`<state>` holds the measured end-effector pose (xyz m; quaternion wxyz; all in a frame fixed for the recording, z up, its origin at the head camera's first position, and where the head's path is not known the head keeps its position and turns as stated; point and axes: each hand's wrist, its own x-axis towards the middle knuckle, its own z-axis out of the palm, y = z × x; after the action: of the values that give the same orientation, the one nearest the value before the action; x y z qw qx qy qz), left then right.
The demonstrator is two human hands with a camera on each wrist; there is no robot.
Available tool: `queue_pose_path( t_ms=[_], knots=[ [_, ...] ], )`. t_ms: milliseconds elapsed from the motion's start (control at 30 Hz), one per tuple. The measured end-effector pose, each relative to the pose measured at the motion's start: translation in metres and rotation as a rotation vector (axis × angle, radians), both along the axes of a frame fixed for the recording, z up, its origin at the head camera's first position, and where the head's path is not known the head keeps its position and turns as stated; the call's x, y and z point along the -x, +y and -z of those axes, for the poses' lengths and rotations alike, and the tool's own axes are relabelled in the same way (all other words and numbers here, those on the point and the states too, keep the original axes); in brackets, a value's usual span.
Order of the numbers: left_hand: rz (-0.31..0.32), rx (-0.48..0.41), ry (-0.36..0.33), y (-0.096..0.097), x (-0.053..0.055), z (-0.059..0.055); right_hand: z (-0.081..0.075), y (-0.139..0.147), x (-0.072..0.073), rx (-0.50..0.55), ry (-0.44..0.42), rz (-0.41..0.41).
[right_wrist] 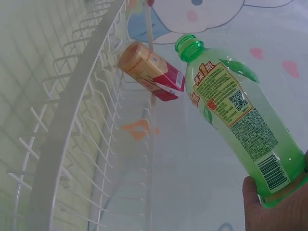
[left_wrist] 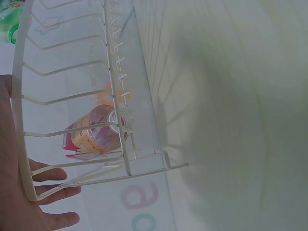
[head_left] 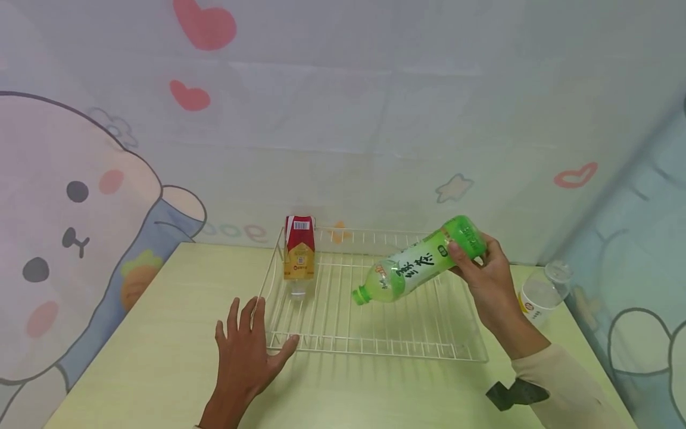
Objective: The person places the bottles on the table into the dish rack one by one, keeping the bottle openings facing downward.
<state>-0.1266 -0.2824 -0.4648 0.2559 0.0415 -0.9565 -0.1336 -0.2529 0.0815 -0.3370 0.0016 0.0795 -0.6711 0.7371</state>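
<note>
Take the wire rack (head_left: 370,339) on the desk (head_left: 161,357) as a clock, twelve farthest from the person. The green tea bottle (head_left: 415,268) is held above it toward two o'clock, tilted, its green cap (head_left: 361,295) pointing down toward eight. The right hand (head_left: 490,286) grips the base end, thumb on the near side. The left hand (head_left: 246,351) is at the rack's eight o'clock corner, fingers straight and spread, thumb by the front rail. A red-and-gold drink container (head_left: 300,247) stands at ten o'clock; a clear plastic bottle (head_left: 546,289) is outside the rack, at three.

The fill level is hard to read; if full, the tea bottle should feel fairly heavy and pull cap-down against this end hold. Its plastic is probably slick and slightly yielding, hardly fragile. The labelled middle would likely give better balance, with only moderate squeeze.
</note>
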Motion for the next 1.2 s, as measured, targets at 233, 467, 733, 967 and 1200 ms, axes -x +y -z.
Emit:
queue_pose_path(
  t_ms=[233, 467, 733, 967, 1200],
  knots=[
    [-0.009, 0.0, 0.005, 0.001, 0.0, 0.0, 0.002, -0.002, 0.004, -0.022, -0.014, -0.002],
    [-0.015, -0.005, 0.005, 0.003, -0.001, -0.002, -0.001, -0.01, 0.008, -0.044, -0.01, -0.004],
    [-0.017, -0.016, -0.013, 0.003, -0.002, -0.005, -0.008, -0.021, 0.012, -0.132, -0.004, -0.019],
    [-0.012, -0.017, -0.011, 0.004, -0.002, -0.007, -0.013, -0.026, 0.013, -0.209, 0.009, -0.03],
    [-0.007, -0.018, 0.012, 0.004, -0.003, -0.006, -0.017, -0.031, 0.015, -0.205, 0.016, -0.046]
  ],
)
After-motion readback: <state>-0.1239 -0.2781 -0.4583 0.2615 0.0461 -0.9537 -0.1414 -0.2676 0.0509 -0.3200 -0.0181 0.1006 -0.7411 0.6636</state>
